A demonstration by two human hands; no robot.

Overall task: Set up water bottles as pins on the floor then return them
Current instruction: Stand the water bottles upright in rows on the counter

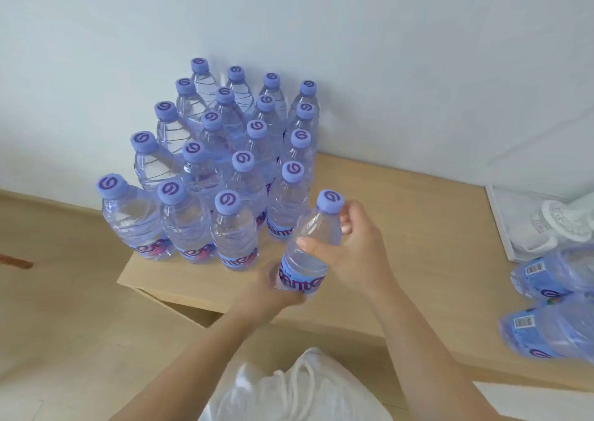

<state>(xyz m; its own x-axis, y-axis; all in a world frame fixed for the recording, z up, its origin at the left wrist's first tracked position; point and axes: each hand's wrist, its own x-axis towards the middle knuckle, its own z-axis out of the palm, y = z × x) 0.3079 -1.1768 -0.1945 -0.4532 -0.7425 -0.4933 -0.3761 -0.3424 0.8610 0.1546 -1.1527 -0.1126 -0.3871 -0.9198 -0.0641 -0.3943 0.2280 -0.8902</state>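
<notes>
Wooden shelf (401, 195) | left hand (273, 292), right hand (356, 243) fingers grip bottle (308, 253) (label partly reads "ant") | capped bottles (225, 169) clustered

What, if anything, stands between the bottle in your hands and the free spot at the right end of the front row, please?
Nothing visible does. The held bottle, gripped by the left hand and right hand, hangs just right of the front row's last bottle, over bare tabletop.
</notes>
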